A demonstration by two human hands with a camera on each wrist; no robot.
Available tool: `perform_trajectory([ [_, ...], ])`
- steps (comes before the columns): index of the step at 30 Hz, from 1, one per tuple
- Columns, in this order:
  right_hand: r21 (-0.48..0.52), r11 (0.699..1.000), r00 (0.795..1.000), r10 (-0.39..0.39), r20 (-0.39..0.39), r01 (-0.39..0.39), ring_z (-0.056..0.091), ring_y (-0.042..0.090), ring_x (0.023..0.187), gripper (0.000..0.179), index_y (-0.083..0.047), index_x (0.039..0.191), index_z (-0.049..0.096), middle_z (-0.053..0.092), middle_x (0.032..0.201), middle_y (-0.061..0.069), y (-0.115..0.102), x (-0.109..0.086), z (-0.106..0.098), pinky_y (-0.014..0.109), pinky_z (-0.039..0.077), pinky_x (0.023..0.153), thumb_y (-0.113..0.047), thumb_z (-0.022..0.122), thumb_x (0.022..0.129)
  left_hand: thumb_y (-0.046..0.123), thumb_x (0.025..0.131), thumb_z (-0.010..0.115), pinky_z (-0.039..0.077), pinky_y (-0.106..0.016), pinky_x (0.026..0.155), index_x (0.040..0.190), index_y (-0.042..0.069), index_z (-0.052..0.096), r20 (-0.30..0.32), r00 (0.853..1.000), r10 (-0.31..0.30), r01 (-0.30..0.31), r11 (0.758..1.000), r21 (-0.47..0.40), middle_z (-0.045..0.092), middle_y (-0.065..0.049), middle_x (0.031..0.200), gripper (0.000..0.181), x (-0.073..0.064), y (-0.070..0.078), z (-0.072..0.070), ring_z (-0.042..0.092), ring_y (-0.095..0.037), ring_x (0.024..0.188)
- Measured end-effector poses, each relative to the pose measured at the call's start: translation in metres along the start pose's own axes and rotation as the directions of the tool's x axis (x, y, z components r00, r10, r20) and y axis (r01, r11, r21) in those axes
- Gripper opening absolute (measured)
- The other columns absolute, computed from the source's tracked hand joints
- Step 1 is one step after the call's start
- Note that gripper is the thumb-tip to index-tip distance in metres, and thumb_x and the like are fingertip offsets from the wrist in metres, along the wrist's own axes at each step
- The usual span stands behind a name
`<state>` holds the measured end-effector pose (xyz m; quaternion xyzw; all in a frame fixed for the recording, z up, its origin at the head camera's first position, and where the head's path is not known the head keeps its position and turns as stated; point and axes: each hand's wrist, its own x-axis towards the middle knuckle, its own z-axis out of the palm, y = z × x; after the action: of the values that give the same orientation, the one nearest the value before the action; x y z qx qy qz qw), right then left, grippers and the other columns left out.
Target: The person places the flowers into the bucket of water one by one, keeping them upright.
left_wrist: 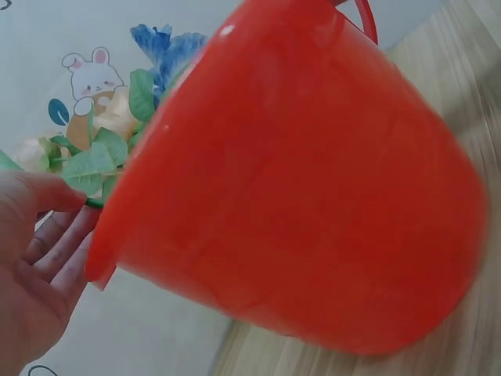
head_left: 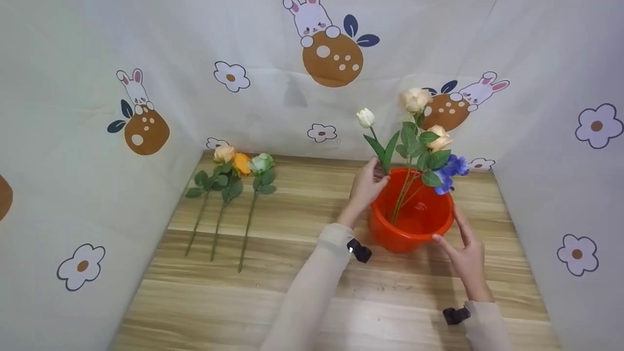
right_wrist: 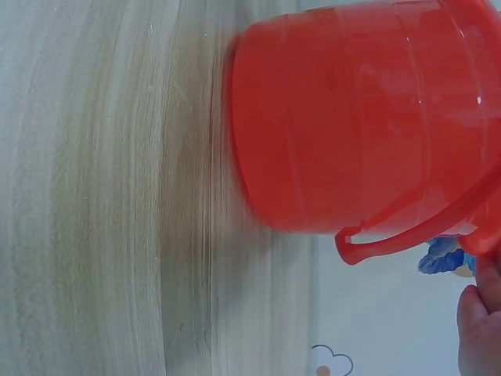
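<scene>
Nearest us, two pale sleeves [head_left: 312,287] reach in over the wood-grain surface [head_left: 302,204], each with a small black device [head_left: 360,250] at the wrist. We see the right hand [head_left: 468,258] with fingers fairly straight and thumb spread apart, touching the near right of the red bucket [head_left: 399,243].

The bucket stands upright on the right of the surface, its mouth facing up; a red handle [right_wrist: 407,239] runs along its outer wall. A pale mark inside it is too faint for us to read.

Level with it, well to the left, lie three flowers side by side: peach [head_left: 224,153], orange [head_left: 242,163] and pale green [head_left: 261,163]. Their stems run nearly parallel, cut ends near, heads far and slightly right.

At the bucket's far left rim, the left hand [head_left: 368,183] pinches the white tulip [head_left: 365,118] low on its green part. Its long axis is steep, the bloom pointing up and a little left, the stem going down inside the rim.

Just right of it, two peach roses [head_left: 417,100] rise from the bucket, and a blue flower [head_left: 451,171] leans over the right rim.

Farthest, we find pale cloth [head_left: 273,29] printed with rabbits, brown fruit and flowers.
</scene>
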<state>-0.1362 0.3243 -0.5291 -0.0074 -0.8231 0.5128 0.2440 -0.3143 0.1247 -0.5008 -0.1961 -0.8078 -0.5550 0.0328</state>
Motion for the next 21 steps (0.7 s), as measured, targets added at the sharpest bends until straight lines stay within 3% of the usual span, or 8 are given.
perform_trajectory([
  [7, 0.019, 1.0, 1.0, 0.007, -0.003, -0.007, 0.038, 0.019, 0.135, 0.075, -0.003, 0.139, 0.043, 0.042, 0.143, 0.019, 0.0024, -0.0004, -0.0008, 0.012, 0.03, 0.105, 0.005, 0.077, 0.072, 0.008, 0.084, 0.068, 0.049, -0.015, 0.075, 0.115, 0.01, 0.053, 0.035, 0.999, 0.0, -0.007, 0.98, 0.197, 0.065, -0.004, 0.099, 0.035, 0.003, 0.0051, 0.0033, 0.064, -0.01, 0.085],
  [16, 0.016, 0.999, 0.999, 0.041, -0.003, -0.041, 0.036, 0.023, 0.136, 0.076, -0.004, 0.14, 0.043, 0.042, 0.144, 0.016, 0.0012, -0.0012, -0.0008, 0.012, 0.03, 0.105, 0.003, 0.077, 0.072, 0.01, 0.081, 0.072, 0.051, -0.019, 0.076, 0.115, 0.014, 0.048, 0.027, 0.999, -0.025, 0.017, 0.965, 0.262, 0.067, 0.0, 0.094, 0.042, 0.0048, 0.0053, 0.0053, 0.064, -0.008, 0.085],
  [21, 0.034, 0.999, 1.0, 0.017, 0.006, -0.017, 0.037, 0.02, 0.136, 0.075, -0.003, 0.14, 0.043, 0.041, 0.143, 0.02, 0.0028, -0.0004, 0.0007, 0.012, 0.03, 0.106, 0.005, 0.076, 0.073, 0.019, 0.083, 0.072, 0.05, -0.022, 0.07, 0.112, 0.015, 0.05, 0.014, 0.998, -0.06, 0.053, 0.957, 0.285, 0.067, 0.002, 0.092, 0.037, 0.0046, 0.0087, 0.0062, 0.063, -0.009, 0.081],
])
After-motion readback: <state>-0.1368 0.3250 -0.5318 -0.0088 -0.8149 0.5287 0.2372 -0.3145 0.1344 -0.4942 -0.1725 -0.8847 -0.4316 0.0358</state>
